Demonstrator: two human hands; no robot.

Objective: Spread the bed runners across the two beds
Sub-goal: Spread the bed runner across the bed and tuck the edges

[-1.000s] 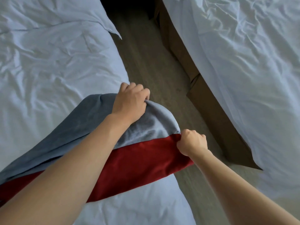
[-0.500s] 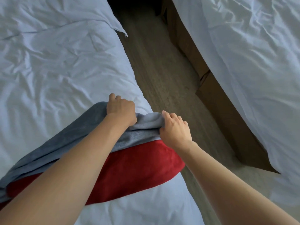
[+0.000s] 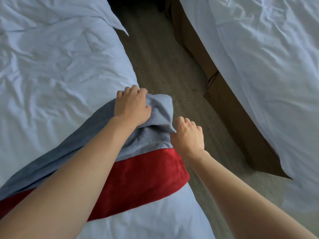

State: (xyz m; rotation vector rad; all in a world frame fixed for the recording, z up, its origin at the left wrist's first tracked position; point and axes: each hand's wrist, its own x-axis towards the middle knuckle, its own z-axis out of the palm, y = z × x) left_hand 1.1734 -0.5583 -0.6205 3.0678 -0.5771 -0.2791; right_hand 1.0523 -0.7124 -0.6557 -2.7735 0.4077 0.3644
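A bed runner with a grey band (image 3: 148, 140) and a red band (image 3: 141, 180) lies across the left bed (image 3: 51, 75), its end hanging over the bed's right edge. My left hand (image 3: 132, 106) grips the bunched grey fabric at the far corner of that end. My right hand (image 3: 189, 135) pinches the grey edge just to the right, above the aisle. The grey cloth is rumpled between the two hands. The right bed (image 3: 267, 66) carries only its white duvet.
A carpeted aisle (image 3: 164, 69) runs between the beds. The right bed's brown wooden base (image 3: 229, 109) lines the aisle's right side. Both beds have wrinkled white duvets, and a pillow corner (image 3: 119, 26) juts over the left bed's edge.
My right hand moved from the red band's corner up to the grey edge. Both hands pulled the runner's end farther toward the aisle, over the bed's edge, bunching the grey cloth.
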